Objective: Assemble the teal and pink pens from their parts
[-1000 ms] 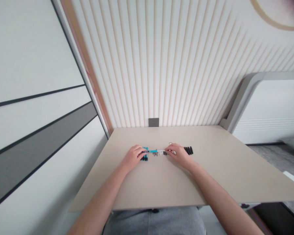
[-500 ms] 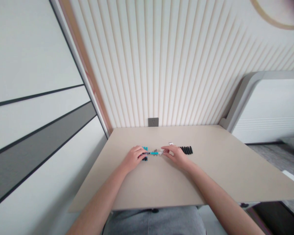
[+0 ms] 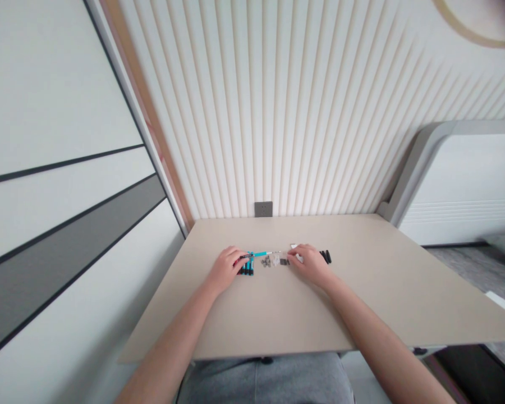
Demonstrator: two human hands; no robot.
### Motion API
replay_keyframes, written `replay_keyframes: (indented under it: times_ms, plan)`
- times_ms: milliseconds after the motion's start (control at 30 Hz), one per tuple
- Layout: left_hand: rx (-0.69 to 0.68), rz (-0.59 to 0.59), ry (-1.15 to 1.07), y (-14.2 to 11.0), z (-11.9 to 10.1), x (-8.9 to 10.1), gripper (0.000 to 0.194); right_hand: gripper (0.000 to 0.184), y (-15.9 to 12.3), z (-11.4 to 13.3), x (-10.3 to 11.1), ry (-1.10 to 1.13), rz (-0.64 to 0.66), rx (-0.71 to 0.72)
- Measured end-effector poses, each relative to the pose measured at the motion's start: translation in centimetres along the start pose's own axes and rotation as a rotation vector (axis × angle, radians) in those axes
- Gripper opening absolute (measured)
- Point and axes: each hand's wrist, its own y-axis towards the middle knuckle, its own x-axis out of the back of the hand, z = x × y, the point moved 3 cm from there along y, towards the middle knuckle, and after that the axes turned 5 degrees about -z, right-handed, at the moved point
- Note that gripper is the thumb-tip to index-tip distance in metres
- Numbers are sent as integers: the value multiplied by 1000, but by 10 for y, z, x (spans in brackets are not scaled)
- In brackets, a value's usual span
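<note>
My left hand [image 3: 226,269] is closed around the dark end of a slim blue-and-black pen-like rod [image 3: 260,254]. The rod lies nearly level above the table and points right, with a pale, thin tip. My right hand [image 3: 310,262] is pinched close to that tip; what its fingertips hold is too small to make out. Under and beside my left hand lie several blue-and-black barrels [image 3: 247,268] in a row. Between the hands are small grey metal pieces [image 3: 266,261], small clear pieces [image 3: 276,261] and small dark pieces [image 3: 284,261].
Several black tubes [image 3: 327,257] lie partly hidden behind my right hand. A small white piece [image 3: 293,246] sits just beyond it. The beige table [image 3: 269,314] meets a ribbed wall with a dark socket [image 3: 263,209]. A white panelled surface [image 3: 67,252] stands on the left.
My right hand has moved a little to the right, covering more of the black tubes and uncovering the small dark pieces. The rod has shifted slightly left and away from me.
</note>
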Motion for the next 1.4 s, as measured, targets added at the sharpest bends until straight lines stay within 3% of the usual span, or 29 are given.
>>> replay_keyframes:
  times_ms: [167, 600, 1000, 1267, 1400]
  plan:
    - [0, 4, -2, 1, -2, 0, 17, 21, -4, 0, -5, -96, 85, -21]
    - [-6, 31, -11, 0, -2, -1, 17, 12, -3, 2, -12, -88, 99, -25]
    - [-10, 37, -9, 0, -1, -2, 17, 24, -1, -17, -4, -82, 86, -77]
    - [-4, 34, 4, -1, -1, -2, 16, 28, -3, -11, -2, -73, 175, -78]
    - [3, 38, 8, -1, -2, -1, 16, 28, 1, -23, 9, -100, 107, -139]
